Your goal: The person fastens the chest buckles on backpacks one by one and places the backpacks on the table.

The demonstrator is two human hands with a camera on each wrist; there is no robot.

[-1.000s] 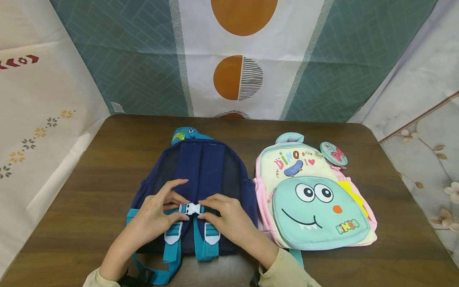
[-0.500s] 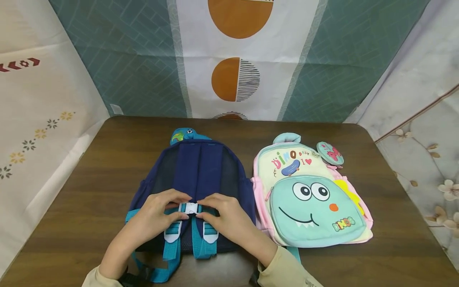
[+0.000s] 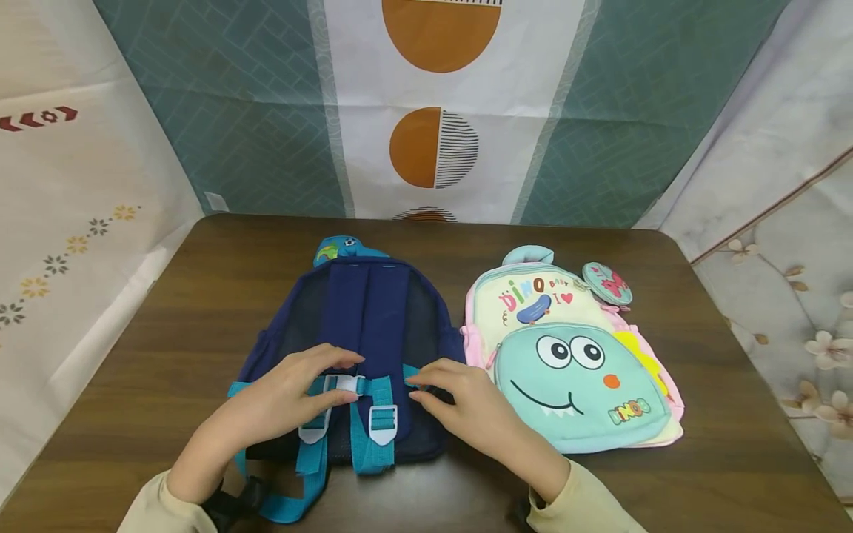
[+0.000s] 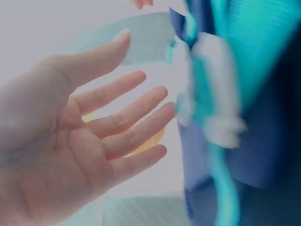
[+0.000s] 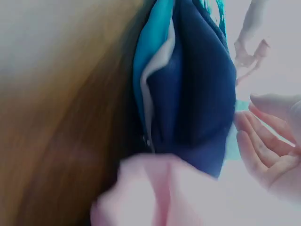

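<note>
A navy blue backpack (image 3: 429, 318) lies with its back panel and shoulder straps facing up. Across the straps sits a white buckle (image 3: 346, 383), joined, on teal webbing. My left hand (image 3: 286, 396) is beside the buckle with thumb and fingers spread apart; the left wrist view shows the palm with nothing in it. To the right, my right hand (image 3: 476, 407) pinches a short teal strap end (image 3: 410, 372) between thumb and fingertips. White strap adjusters (image 3: 383, 426) lie below the buckle. A blue plush-like piece (image 3: 343, 248) shows behind the backpack's top.
A cream, pink and mint dinosaur backpack (image 3: 580, 400) lies close on the right, with a round mint tag (image 3: 607, 283) at its upper corner. Loose teal webbing (image 3: 293, 507) trails toward the front of the brown table (image 3: 166, 355). Patterned cloth (image 3: 266, 148) hangs behind.
My right hand has left the buckle and moved right with the teal strap end. My left hand's fingers have come away from the buckle. The view has shifted slightly.
</note>
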